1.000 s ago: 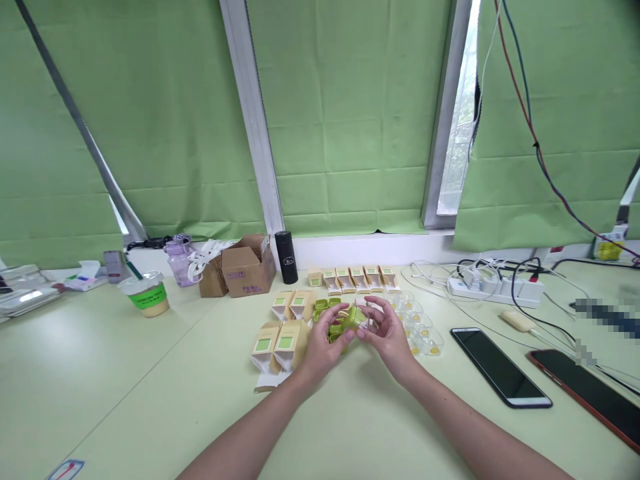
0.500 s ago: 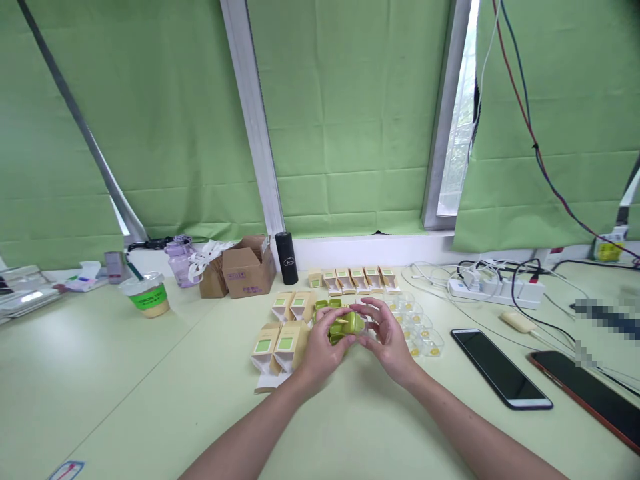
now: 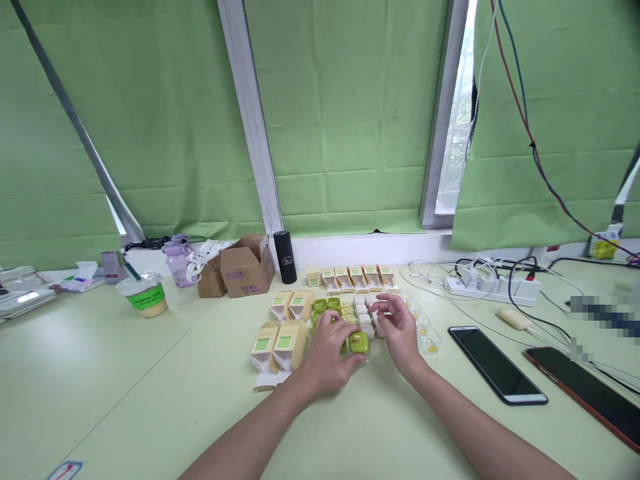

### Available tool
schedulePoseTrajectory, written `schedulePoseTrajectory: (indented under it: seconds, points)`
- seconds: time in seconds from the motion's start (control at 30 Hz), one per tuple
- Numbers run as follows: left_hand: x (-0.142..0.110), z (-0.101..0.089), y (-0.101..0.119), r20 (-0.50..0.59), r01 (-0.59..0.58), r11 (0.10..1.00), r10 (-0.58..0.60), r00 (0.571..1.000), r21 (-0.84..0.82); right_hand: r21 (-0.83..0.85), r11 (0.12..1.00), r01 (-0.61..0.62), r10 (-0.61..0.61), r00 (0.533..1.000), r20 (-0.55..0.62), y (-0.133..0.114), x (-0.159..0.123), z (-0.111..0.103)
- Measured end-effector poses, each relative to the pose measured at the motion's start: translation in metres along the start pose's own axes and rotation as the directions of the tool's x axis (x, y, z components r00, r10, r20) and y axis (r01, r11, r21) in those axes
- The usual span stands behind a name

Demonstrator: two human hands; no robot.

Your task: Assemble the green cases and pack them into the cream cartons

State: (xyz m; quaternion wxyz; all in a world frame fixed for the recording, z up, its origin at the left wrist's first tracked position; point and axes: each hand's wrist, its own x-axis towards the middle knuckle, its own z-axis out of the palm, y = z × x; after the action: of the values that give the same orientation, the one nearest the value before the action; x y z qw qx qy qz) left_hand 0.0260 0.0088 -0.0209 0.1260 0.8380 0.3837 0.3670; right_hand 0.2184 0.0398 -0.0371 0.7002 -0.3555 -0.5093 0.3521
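Observation:
A small glossy green case [image 3: 359, 343] with a pale yellow knob-like piece on top sits on the table. My left hand [image 3: 331, 353] has it between thumb and index finger, from the left side. My right hand [image 3: 399, 330] hovers over the white pieces, its fingers loosely curved and apart; I see nothing held in it. Rows of white rounded pieces [image 3: 365, 320] lie between my hands, partly covered by the right one. Beside them are small yellow pieces [image 3: 346, 312] and more green cases [image 3: 334, 303]. Clear plastic cups with yellow bits [image 3: 429, 341] stand right of my right hand.
Open cream cardboard boxes [image 3: 290, 340] stand left, with another row of small boxes [image 3: 357, 279] behind. A black bottle [image 3: 285, 258], brown carton [image 3: 249, 267] and drink cup [image 3: 145, 295] stand further back. Right are two phones [image 3: 495, 365] [image 3: 583, 393], a power strip [image 3: 493, 289] and cables.
The green case has come down to the table from between both hands. My right hand has let go of it and moved right, uncovering the white pieces.

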Motion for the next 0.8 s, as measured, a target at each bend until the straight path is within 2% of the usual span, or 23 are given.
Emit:
schedulePoseTrajectory:
  seconds: [0.23, 0.53, 0.7, 0.8]
  points:
    - [-0.0008, 0.005, -0.0015, 0.041, -0.053, 0.997, 0.051, 0.998, 0.058, -0.002, 1.0, -0.012, 0.012, 1.0, 0.002, 0.0014, -0.0001, -0.0005]
    - [-0.0022, 0.0077, 0.0023, 0.086, -0.061, 0.994, 0.053, 0.995, 0.088, -0.003, 0.999, -0.033, 0.033, 0.999, 0.005, -0.0022, -0.0015, 0.0006]
    - [-0.0029, 0.0061, 0.0036, 0.083, -0.065, 0.992, 0.056, 0.995, 0.108, 0.017, 0.999, -0.033, 0.033, 0.999, -0.001, -0.0026, -0.0017, 0.0009]
    - [0.0043, -0.0012, -0.0009, 0.048, -0.046, 0.992, 0.041, 0.998, 0.118, 0.013, 0.999, -0.032, 0.032, 0.999, 0.004, -0.0026, -0.0019, 0.0007]
